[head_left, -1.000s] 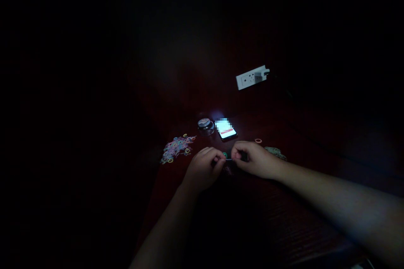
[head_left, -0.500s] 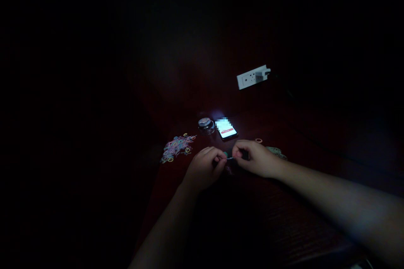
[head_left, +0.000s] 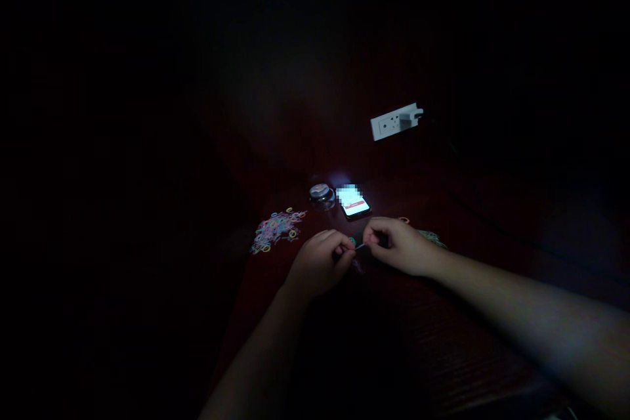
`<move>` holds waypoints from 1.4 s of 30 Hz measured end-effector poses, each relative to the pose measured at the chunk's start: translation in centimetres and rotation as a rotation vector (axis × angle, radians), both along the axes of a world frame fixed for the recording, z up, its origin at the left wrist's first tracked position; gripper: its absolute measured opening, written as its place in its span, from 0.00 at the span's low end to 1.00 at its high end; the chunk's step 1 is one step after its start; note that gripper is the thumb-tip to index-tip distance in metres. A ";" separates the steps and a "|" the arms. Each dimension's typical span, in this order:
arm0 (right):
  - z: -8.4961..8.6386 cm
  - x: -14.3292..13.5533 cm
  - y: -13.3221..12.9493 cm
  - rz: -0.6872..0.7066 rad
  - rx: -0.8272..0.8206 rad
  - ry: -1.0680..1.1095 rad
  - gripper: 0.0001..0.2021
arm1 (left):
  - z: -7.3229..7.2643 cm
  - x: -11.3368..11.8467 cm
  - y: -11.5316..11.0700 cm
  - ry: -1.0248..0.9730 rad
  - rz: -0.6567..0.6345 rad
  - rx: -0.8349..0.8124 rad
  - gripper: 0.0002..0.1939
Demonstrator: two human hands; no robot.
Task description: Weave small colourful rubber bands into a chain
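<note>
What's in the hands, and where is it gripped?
A thin pale strand: the left hand pinches it at one side, the right hand at the other, a short stretch showing between. Whether these are its ends cannot be told.

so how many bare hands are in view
2: the left hand, right of the multicoloured band pile, and the right hand, in front and right of the smartphone; a thin pale strand spans the gap between them. Darkness could hide others.
</note>
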State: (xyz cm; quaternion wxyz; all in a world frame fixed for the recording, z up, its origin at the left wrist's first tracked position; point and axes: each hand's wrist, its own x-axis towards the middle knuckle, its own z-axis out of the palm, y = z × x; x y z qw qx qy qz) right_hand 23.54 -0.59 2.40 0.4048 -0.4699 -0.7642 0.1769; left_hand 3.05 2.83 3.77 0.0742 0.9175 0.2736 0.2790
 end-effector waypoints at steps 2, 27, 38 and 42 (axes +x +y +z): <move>0.0 0.0 0.0 0.005 -0.010 -0.006 0.03 | 0.0 0.0 0.0 0.006 0.001 -0.003 0.02; 0.3 0.0 -0.4 0.011 -0.006 -0.010 0.03 | 0.1 0.0 -0.3 0.034 -0.018 -0.037 0.03; 0.3 -0.1 -0.3 -0.003 -0.030 0.011 0.03 | 0.0 -0.1 -0.3 0.056 -0.020 -0.031 0.03; 0.6 1.1 0.4 -0.018 0.005 -0.060 0.03 | -0.5 -0.4 0.5 0.045 0.083 0.025 0.04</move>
